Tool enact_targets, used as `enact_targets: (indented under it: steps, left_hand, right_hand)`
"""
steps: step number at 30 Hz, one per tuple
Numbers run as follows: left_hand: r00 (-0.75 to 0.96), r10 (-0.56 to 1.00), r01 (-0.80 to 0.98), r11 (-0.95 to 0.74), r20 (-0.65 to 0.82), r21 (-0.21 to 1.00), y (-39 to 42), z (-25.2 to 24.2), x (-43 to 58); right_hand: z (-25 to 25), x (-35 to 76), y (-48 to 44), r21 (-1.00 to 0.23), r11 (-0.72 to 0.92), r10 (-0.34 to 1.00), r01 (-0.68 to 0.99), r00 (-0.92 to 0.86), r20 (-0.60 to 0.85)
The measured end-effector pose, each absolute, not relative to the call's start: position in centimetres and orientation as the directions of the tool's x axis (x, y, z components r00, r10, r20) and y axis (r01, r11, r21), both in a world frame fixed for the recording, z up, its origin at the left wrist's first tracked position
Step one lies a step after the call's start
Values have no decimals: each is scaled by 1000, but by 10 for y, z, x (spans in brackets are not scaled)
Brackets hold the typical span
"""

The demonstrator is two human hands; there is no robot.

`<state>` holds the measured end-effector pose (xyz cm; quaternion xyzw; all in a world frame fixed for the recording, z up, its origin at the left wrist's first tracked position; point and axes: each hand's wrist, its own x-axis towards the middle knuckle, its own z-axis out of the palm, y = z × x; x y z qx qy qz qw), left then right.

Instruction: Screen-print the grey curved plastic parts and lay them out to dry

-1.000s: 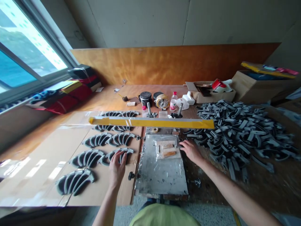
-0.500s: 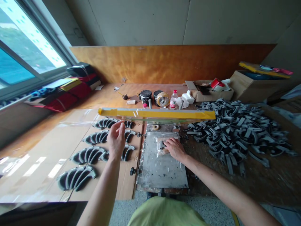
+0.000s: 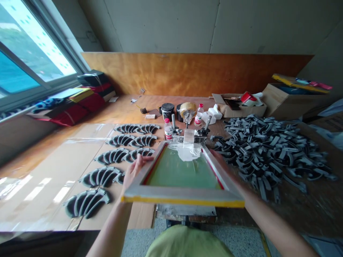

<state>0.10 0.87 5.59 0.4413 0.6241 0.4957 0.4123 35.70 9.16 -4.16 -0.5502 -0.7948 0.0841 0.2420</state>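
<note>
A screen-printing frame (image 3: 184, 192) with grey rails, yellow tape on its front edge and a green mesh (image 3: 182, 175) stands tilted in front of me, its near end raised. White ink (image 3: 187, 152) lies on the mesh's far end, below a pale flat strip (image 3: 189, 135) at the clamps. My left hand (image 3: 134, 169) is beside the left rail, fingers stretched towards it; whether they touch it is unclear. Behind the right rail, my right hand (image 3: 217, 157) is mostly hidden, its fingers out of sight. The frame covers most of the metal plate (image 3: 174, 210).
Rows of curved grey parts (image 3: 88, 201) lie on cardboard at the left. A large heap of similar parts (image 3: 268, 153) is at the right. Red-capped bottles (image 3: 168, 130), black tubs (image 3: 168, 110), a tape roll (image 3: 188, 109) and an open carton (image 3: 241, 109) stand behind.
The frame has swung down towards me from nearly edge-on, now covering the plate and the small grey part. My left hand has moved slightly lower, beside the frame; my right hand is now behind its rail.
</note>
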Motion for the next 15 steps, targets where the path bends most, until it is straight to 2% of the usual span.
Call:
enact_targets:
  steps: [3, 6, 9, 12, 15]
  left_hand:
    - [-164, 934, 115, 338, -318, 934, -22, 9, -2]
    - [-134, 918, 79, 387, -374, 919, -34, -42, 3]
    - [-171, 920, 113, 374, -352, 921, -35, -78, 6]
    - [-167, 913, 127, 395, -373, 910, -33, -90, 5]
    - [-146, 912, 107, 399, -383, 910, -34, -90, 3]
  right_hand:
    - [-15, 364, 113, -388, 343, 901, 856, -182, 393]
    - [5, 330, 129, -280, 455, 848, 846, -315, 426]
    - [12, 289, 139, -166, 496, 855, 852, -445, 268]
    - [5, 268, 139, -132, 460, 888, 878, -454, 75]
    - [-8, 270, 128, -126, 477, 878, 870, -477, 30]
